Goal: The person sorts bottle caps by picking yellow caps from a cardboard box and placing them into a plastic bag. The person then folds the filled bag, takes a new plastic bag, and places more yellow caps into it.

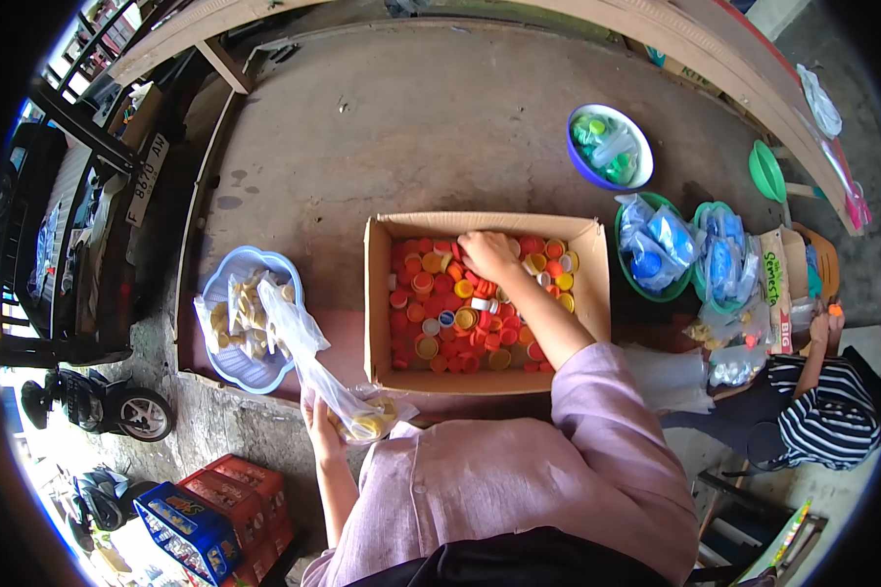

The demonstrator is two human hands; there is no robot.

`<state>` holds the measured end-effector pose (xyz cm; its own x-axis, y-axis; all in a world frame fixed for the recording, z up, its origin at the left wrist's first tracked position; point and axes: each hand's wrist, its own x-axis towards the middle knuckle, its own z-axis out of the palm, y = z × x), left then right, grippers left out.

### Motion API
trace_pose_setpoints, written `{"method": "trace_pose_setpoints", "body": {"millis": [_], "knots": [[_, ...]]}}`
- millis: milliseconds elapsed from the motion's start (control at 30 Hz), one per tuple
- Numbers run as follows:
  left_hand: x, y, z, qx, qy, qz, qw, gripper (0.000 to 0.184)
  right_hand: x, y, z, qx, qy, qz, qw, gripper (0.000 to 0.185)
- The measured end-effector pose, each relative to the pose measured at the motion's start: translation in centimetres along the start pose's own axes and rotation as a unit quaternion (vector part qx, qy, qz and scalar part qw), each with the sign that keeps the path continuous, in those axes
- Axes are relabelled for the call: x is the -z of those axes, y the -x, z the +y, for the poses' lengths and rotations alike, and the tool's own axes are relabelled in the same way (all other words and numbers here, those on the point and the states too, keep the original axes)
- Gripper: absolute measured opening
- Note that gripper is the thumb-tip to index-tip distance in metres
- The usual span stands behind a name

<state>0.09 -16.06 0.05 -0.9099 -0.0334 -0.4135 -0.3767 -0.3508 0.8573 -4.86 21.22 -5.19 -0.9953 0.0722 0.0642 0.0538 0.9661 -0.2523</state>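
Yellowish round caps [366, 427] sit in the clear plastic bag [309, 352] my left hand [319, 423] grips; red, orange and yellow plastic caps [460, 340] are left in the brown cardboard box [485, 383], where my right hand [489, 256] curls its fingers, on what I cannot tell. The bag's length slants from the light-blue plastic basin [248, 376] towards me.

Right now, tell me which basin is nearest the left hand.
The light-blue scalloped basin, the only one left of the cardboard box; the purple basin and green basins are farther away.
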Motion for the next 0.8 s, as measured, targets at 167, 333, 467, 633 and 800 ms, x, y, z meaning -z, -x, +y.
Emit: {"method": "trace_pose_setpoints", "body": {"millis": [167, 333, 467, 633, 800], "knots": [[0.7, 0.2, -0.2, -0.003, 0.014, -0.024, 1.000, 0.029, 1.1, 3.6, 0.6, 0.019, -0.234, 0.128, 0.964, 0.028], [0.0, 0.0, -0.6, 0.020, 0.010, -0.015, 1.000, 0.029, 3.4, 8.3, -0.8, -0.210, -0.714, -0.034, 0.667, 0.028], [-0.5, 0.1, -0.9, 0.037, 0.004, -0.063, 0.997, 0.028, 2.8, 10.4, -0.9, -0.183, -0.758, -0.002, 0.626, 0.033], [-1.4, 1.0, -0.7, 0.051, -0.007, -0.144, 0.988, 0.031, 2.4, 12.2, -1.1, -0.155, -0.482, 0.120, 0.854, 0.028], [-2.2, 2.0, -0.9, 0.071, -0.038, -0.128, 0.988, 0.035, 2.6, 13.3, -1.3, -0.194, -0.381, 0.101, 0.898, 0.024]]}}
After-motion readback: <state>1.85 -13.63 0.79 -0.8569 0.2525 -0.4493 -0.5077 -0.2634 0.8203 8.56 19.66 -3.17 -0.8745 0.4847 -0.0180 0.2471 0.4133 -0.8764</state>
